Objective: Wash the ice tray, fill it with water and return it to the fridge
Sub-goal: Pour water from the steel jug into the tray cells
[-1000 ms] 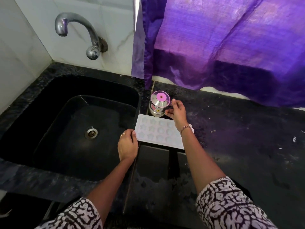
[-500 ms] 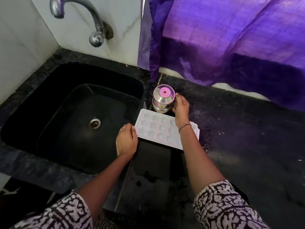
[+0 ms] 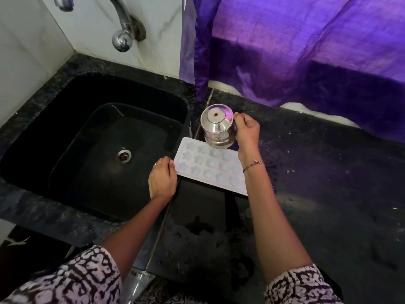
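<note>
A white ice tray [image 3: 210, 166] with star-shaped cells lies flat on the black counter, just right of the sink. My left hand [image 3: 162, 178] holds the tray's left edge with curled fingers. My right hand [image 3: 246, 131] grips the side of a shiny steel jug [image 3: 218, 126], which is lifted and hangs over the tray's far edge. The jug stands nearly upright, and I see no water falling from it. My right forearm covers the tray's right end.
A black sink [image 3: 94, 145] with a drain [image 3: 123, 156] lies to the left, under a steel tap [image 3: 119, 20] on the white wall. A purple curtain [image 3: 306, 51] hangs behind the black counter [image 3: 328, 183], which is wet in front of the tray.
My right hand has closed on the steel jug and lifted it off the counter toward the tray. My left hand stays on the tray's left edge.
</note>
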